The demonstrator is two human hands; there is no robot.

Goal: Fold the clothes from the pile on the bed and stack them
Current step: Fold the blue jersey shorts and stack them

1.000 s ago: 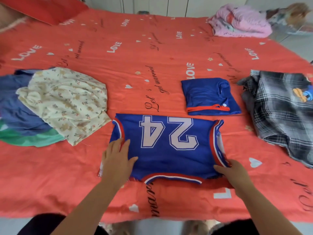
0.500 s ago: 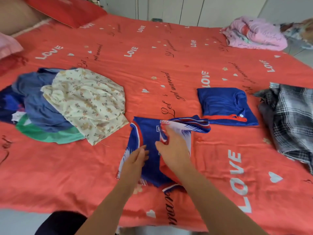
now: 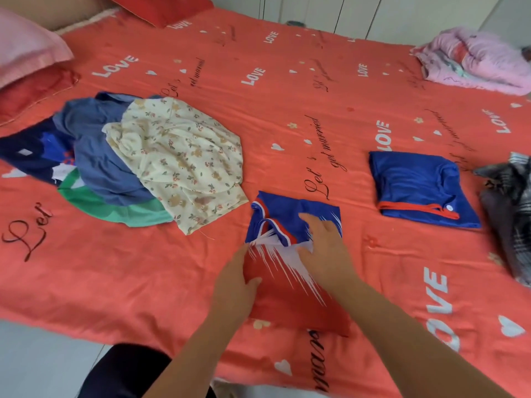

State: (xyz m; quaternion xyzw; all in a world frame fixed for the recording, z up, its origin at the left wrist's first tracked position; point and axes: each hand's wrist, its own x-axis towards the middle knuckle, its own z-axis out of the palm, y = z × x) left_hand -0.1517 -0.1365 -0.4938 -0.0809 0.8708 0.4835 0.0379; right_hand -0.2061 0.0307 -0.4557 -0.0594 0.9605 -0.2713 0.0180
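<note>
Pressing fingers: right hand (image 3: 324,248) lies flat on the jersey (image 3: 284,277), fingers straight, slightly apart, tips on the blue part.
Left hand (image 3: 234,287): fingers straight and together along the jersey's left edge, thumb on its red panel; pinching or not, cannot tell.
Jersey: folded narrow, near the front edge of the bed (image 3: 287,90), between the pile (image 3: 184,159) and the blue garment (image 3: 416,188).
Blue garment: folded, red trim, right of the jersey, apart.
Pile: floral top over blue and green clothes, left, near the jersey.
Plaid cloth (image 3: 514,214): rumpled, just beside the blue garment.
</note>
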